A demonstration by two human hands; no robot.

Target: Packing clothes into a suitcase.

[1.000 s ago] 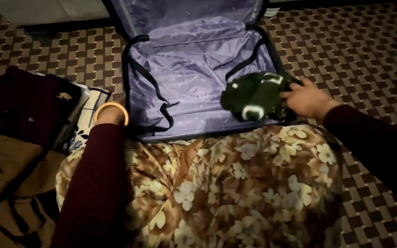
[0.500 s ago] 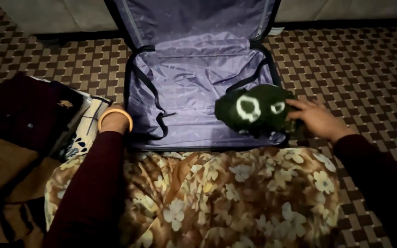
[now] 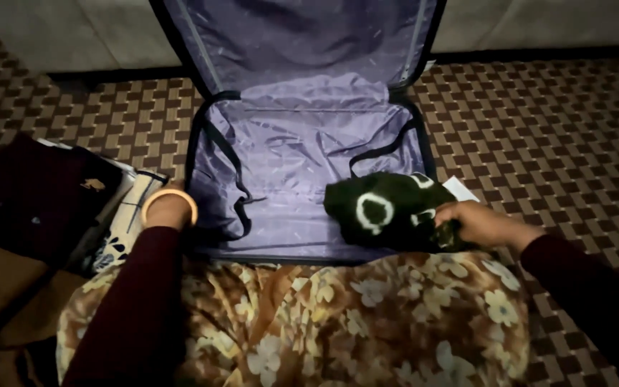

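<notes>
The suitcase point(image 3: 302, 186) lay open on the patterned floor point(image 3: 553, 122), its lid propped up against the wall so the lilac-lined bottom half faced the person and could be reached from a seated spot just in front of it. 2 dark straps hung loose inside, unbuckled, leaving the compartment free.

The right hand point(image 3: 478, 223) gripped a dark green garment point(image 3: 388, 209) with pale ring marks, fingers curled tight on its right edge. The garment sat bundled in the case's near right corner, partly over the rim, pressed down there as though to keep it compact against the side wall. A scrap of white paper point(image 3: 460, 188) showed just beyond it, outside the case.

The left hand point(image 3: 170, 209), wearing an orange bangle point(image 3: 169, 199), rested at the case's near left edge, likely steadying the shell. Its fingers were hidden behind the wrist and the rim, so I could not tell whether they were spread or closed.

To the left, a pile of clothes point(image 3: 37, 208), dark maroon on top with lighter patterned folds below, sat near that hand, within easy reach. A floral skirt point(image 3: 367, 322) covered the person's lap, touching the case's front edge.
</notes>
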